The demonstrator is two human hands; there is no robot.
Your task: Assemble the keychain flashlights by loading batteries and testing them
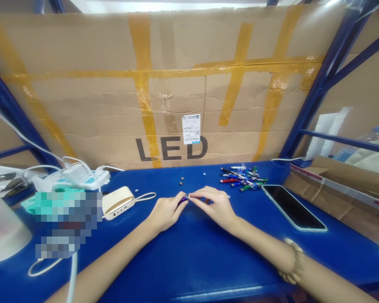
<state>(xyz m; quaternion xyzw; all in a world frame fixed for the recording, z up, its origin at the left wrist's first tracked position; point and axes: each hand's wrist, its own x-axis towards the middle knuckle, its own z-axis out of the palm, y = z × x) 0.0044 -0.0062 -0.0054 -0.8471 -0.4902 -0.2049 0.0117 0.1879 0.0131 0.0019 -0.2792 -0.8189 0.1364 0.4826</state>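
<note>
My left hand (166, 212) holds a small purple metal tube (183, 199), most of it hidden in the fingers. It looks like a mini flashlight or laser pointer. My right hand (214, 206) pinches a tiny silver item, perhaps a button cell (189, 197), right at the tube's end. Both hands meet just above the blue table (189, 261). Several loose button cells (181, 182) lie a little beyond the fingers. Farther right is a heap of similar multicoloured tubes (243, 179). A beaded bracelet (293, 261) circles my right wrist.
A black smartphone (292, 208) lies right of the hands, with a flattened cardboard sleeve (337, 189) beyond it. To the left are a cream power bank (118, 202), a power strip (88, 176) with white cables, and a pixelated patch. A large taped "LED" carton (173, 88) stands behind the table.
</note>
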